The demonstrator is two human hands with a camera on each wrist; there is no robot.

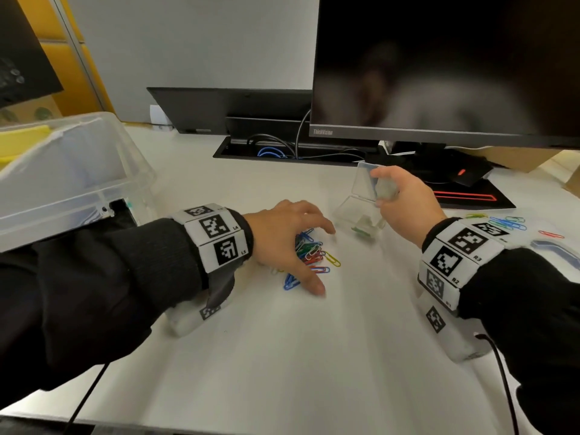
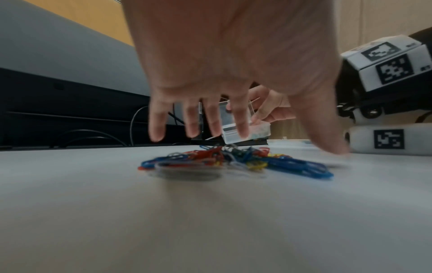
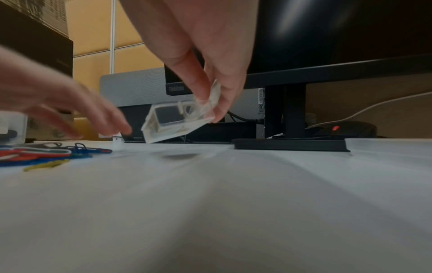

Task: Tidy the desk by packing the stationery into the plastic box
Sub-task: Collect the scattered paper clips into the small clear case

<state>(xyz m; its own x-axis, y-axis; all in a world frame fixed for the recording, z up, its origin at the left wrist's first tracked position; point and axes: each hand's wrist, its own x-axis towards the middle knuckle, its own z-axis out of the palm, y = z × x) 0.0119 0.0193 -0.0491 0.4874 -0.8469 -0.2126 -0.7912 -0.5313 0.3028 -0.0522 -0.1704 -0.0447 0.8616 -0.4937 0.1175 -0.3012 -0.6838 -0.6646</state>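
A pile of coloured paper clips [image 1: 309,251] [image 2: 233,160] [image 3: 42,155] lies mid-desk. My left hand [image 1: 320,259] [image 2: 245,142] hovers just over it with fingers spread and straight, holding nothing. To the right, my right hand [image 1: 378,188] [image 3: 210,109] pinches a small clear hinged case [image 1: 361,211] [image 2: 247,133] [image 3: 173,122] by its far side. The case hangs tilted above the desk with its lid up and something green and white inside. The large clear plastic box [image 1: 135,164] stands at the left, beside my left forearm.
More paper clips [image 1: 505,221] and a lone red clip [image 1: 550,234] lie right of my right wrist. A monitor [image 1: 439,73] on its stand, a black mouse [image 1: 464,174] and an open cable tray [image 1: 282,149] line the back. Yellow notes [image 1: 22,139] sit in the box.
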